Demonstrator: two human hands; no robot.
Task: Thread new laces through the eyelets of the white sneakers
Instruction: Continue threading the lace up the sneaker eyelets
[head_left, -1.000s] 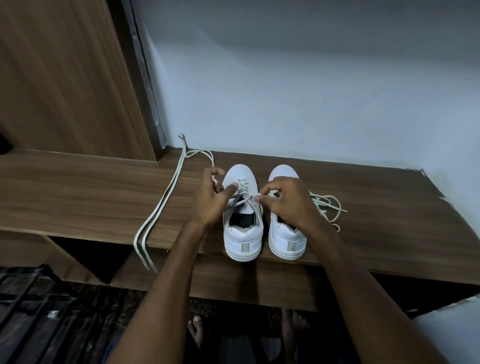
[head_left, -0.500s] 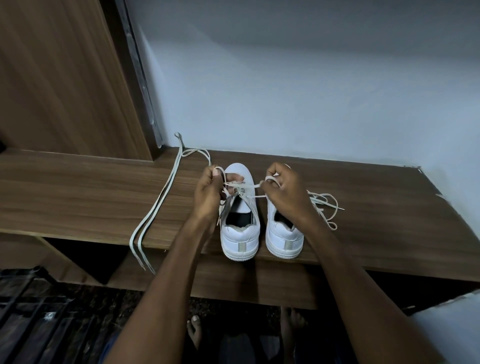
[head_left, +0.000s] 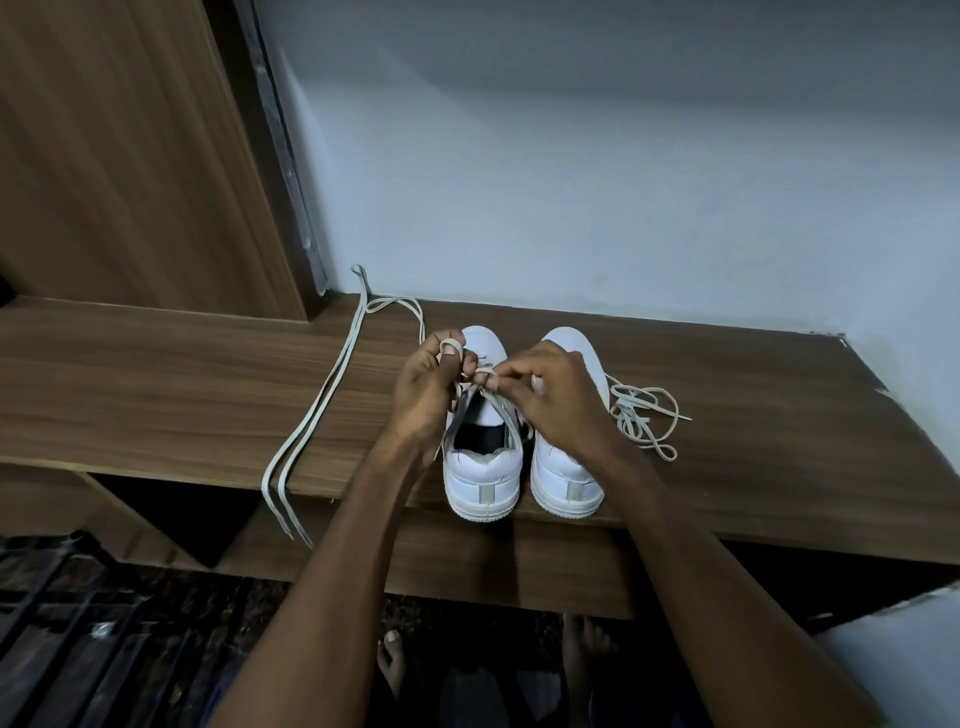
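Two white sneakers stand side by side on the wooden table (head_left: 182, 395), heels toward the camera and just at its front edge, toes pointing at the pale wall (head_left: 623, 182). The left sneaker (head_left: 480, 478) shows a dark opening behind a white tongue, a padded heel collar, a thick ribbed sole and a small greyish vertical tab at the back; the right sneaker (head_left: 569, 478) has the same tab and sole, with its rounded toe showing beyond the hand. No brand mark or writing can be read on either shoe. The lace in work (head_left: 506, 415) is flat and off-white, running down along the eyelet row of the left sneaker and up to both hands above its tongue. The left hand (head_left: 426, 389) has its grip closed, fingers curled with a loop of this lace pinched at the fingertips. The right hand (head_left: 556, 400) also has a closed grip, thumb and forefinger pinching the lace just beside the left hand's fingers. A long spare lace (head_left: 322, 410) lies doubled on the table to the left, its two ends hanging over the front edge. A tangled lace (head_left: 644, 415) lies on the table just right of the right sneaker. Bare feet (head_left: 392, 660) show on the floor below.
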